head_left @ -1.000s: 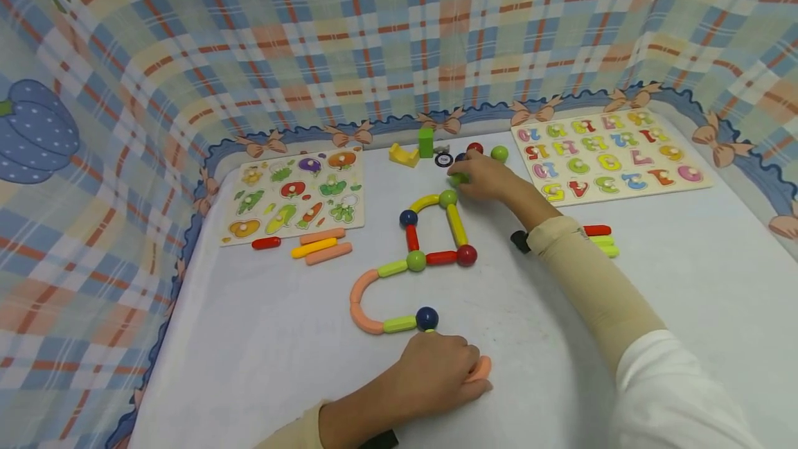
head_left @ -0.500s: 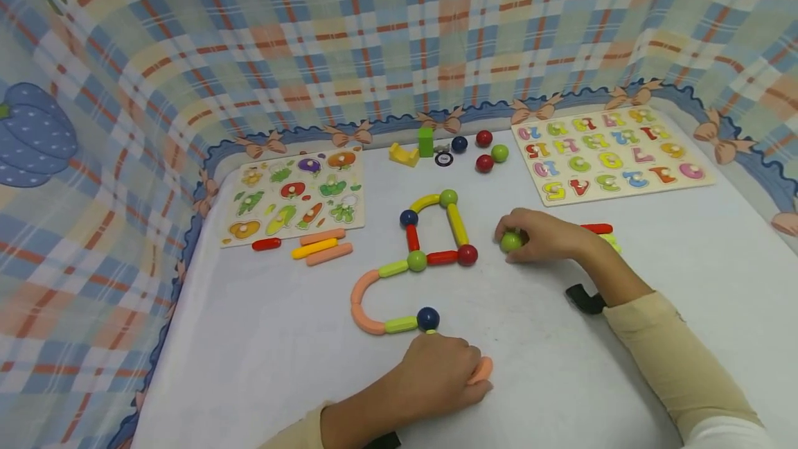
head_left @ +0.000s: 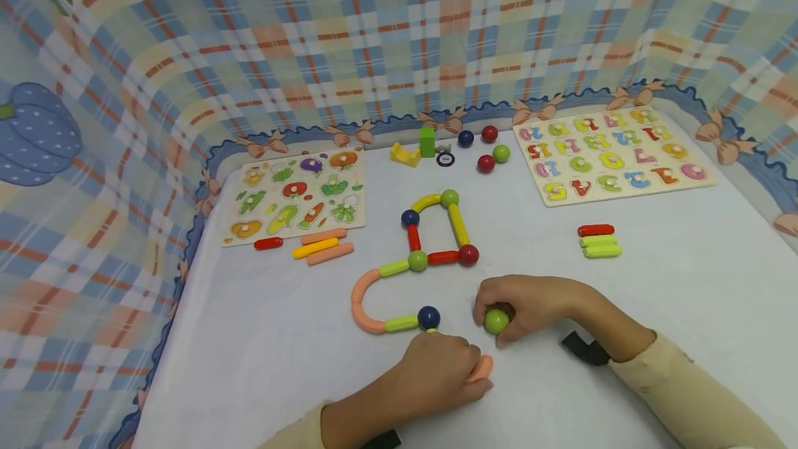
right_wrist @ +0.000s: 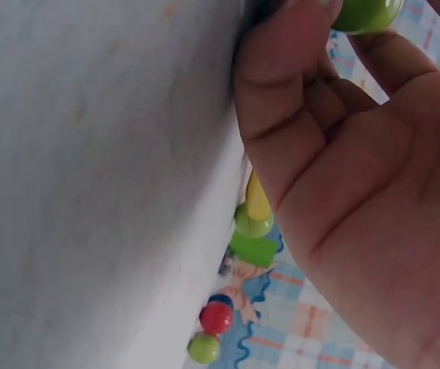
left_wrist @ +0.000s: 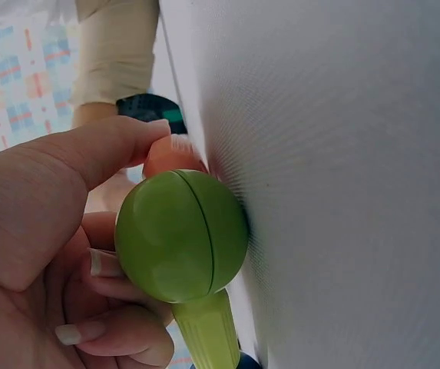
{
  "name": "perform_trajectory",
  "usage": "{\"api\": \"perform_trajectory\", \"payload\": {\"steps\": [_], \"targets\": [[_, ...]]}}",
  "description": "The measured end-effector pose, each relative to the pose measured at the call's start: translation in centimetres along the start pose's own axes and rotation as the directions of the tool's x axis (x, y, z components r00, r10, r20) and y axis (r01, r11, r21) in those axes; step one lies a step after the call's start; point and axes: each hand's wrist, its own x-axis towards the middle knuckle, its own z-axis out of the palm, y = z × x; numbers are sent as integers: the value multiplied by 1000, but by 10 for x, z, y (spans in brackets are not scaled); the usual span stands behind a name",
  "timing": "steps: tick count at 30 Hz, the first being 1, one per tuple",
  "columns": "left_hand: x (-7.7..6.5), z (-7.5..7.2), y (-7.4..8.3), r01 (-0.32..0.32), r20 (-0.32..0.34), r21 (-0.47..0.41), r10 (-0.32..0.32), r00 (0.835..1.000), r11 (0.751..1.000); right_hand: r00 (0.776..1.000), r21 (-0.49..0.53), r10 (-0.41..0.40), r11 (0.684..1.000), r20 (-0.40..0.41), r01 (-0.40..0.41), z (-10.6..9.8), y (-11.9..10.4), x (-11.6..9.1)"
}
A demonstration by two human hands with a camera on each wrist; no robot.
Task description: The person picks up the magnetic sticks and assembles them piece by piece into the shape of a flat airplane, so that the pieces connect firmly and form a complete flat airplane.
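head view: left hand point(head_left: 438, 374) pinches peach stick point(head_left: 483, 368), long axis slanting away rightward; right hand point(head_left: 531, 302) grips green ball point(head_left: 497, 322).

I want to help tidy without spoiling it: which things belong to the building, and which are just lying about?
Building, it seems:
the joined sticks and balls
the peach piece in the left hand
the green ball in the right hand
loose balls and loose sticks, perhaps spares

Lying about, I think:
the vegetable board
the number board
the green block
the yellow piece
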Motion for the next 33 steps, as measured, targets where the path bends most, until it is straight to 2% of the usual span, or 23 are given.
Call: {"api": "perform_trajectory", "payload": {"steps": [5,8,11,18,33], "targets": [[0,0,0,-1,-14,-10,0,1000,1000,997,-20,61,998,45,-60,2,-12,-1],[0,1,0,-5,-26,5,5,1000,1000,995,-17,27,1000,100,-26,9,-21,1],[-1,1,0,-11,-39,28,12,999,1000,992,-14,-24,1000,120,26,15,-28,3],[-1,1,2,-21,-32,45,22,999,999,995,-10,-34,999,91,35,18,-29,5],[-5,-5,2,-16,-31,-38,15,999,999,997,-49,-5,999,77,9,21,-26,6]]}}
